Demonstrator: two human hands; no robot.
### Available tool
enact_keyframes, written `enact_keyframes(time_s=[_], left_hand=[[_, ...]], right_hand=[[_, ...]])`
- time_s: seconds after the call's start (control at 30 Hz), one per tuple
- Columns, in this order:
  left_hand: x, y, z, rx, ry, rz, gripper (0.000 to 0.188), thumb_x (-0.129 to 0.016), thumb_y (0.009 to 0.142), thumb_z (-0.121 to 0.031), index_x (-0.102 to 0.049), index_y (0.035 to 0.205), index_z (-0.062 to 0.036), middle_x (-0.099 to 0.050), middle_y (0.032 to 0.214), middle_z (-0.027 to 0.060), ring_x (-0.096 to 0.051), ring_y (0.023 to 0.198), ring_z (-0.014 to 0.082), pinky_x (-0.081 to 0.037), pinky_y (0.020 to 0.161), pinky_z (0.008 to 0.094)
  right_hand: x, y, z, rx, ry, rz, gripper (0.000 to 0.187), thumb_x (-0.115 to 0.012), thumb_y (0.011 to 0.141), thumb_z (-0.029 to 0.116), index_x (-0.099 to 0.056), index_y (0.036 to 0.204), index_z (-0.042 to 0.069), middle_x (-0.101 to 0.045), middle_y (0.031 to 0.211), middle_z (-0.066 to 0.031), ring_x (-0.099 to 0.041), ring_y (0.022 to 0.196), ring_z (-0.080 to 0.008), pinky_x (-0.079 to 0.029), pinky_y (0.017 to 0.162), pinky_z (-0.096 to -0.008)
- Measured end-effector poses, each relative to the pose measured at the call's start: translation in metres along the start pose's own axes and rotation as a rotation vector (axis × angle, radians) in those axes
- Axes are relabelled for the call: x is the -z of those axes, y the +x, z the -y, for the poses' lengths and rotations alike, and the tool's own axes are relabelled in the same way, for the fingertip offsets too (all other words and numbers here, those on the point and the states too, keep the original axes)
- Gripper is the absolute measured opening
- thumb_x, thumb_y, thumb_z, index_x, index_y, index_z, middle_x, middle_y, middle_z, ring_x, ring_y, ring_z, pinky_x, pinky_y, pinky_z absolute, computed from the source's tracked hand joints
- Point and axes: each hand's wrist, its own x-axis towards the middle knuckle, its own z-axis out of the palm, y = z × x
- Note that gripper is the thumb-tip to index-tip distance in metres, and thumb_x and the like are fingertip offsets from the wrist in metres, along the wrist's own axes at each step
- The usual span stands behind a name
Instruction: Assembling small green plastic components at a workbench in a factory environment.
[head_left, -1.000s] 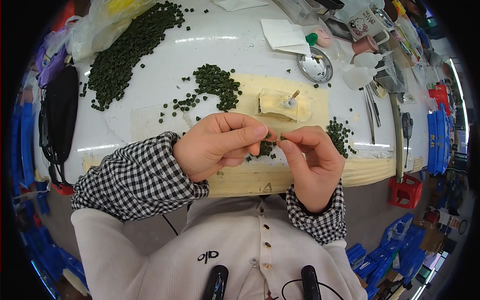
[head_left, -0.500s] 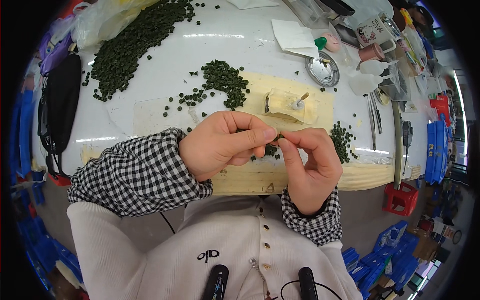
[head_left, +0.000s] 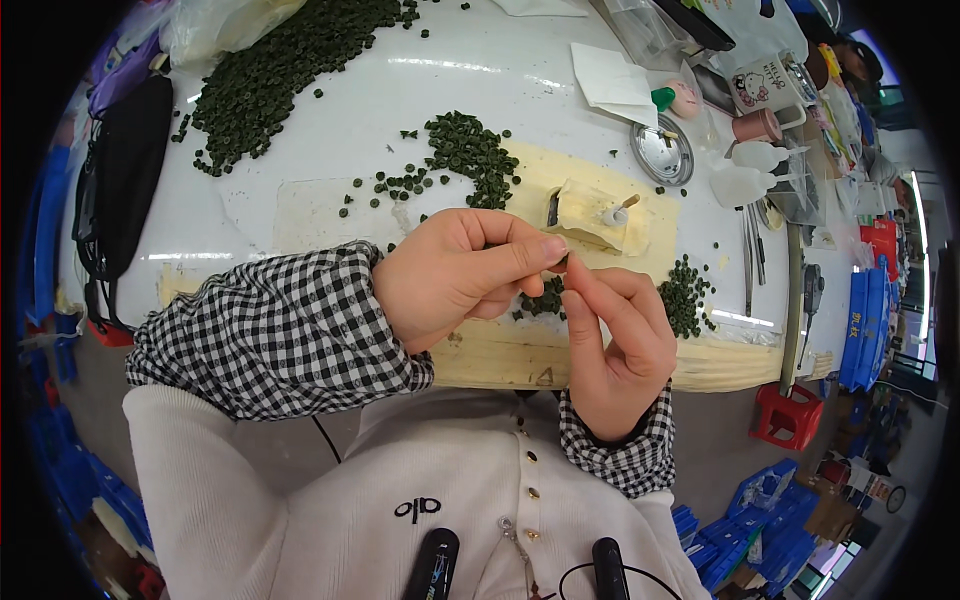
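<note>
At the centre of the frame, the left hand is curled closed, its thumb and forefinger pinching a small dark green piece. The right hand meets it from the right, forefinger tip at the piece and thumb tip a little apart below; whether it also grips the piece, I cannot tell. Just beneath the fingertips lies a small cluster of similar pieces, partly hidden. Near the hands, slightly above, a pale yellow block bears a short upright stick. A loose pile lies upper centre, another pile right of centre. Farther out on the white surface are a large heap at upper left, a round metal dish at upper right, and a black bag at the left.
</note>
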Motion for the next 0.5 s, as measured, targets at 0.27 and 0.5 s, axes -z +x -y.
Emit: enact_keyframes(time_s=[0.27,0.5], left_hand=[[0.002,0.001,-0.001,0.016,0.009,0.046,0.017,-0.054,0.094,-0.020,-0.059,0.089,-0.0050,-0.056,0.070,-0.0024,-0.030,0.048,0.0013,-0.025,0.044,0.0175],[0.001,-0.003,-0.005,0.031,-0.021,0.103,0.016,-0.054,0.094,-0.017,-0.060,0.093,-0.0027,-0.056,0.070,-0.0017,-0.030,0.047,0.0013,-0.025,0.043,0.0170]], right_hand=[[0.001,0.000,-0.001,0.074,-0.072,0.011,0.031,-0.067,0.075,-0.007,-0.066,0.105,-0.001,-0.059,0.084,-0.0099,-0.058,0.070,-0.0176,-0.048,0.062,-0.0244],[0.053,0.025,0.002,0.140,-0.065,-0.183,0.018,-0.058,0.087,0.010,-0.064,0.095,-0.004,-0.061,0.089,-0.0145,-0.057,0.084,-0.0244,-0.044,0.077,-0.0320]])
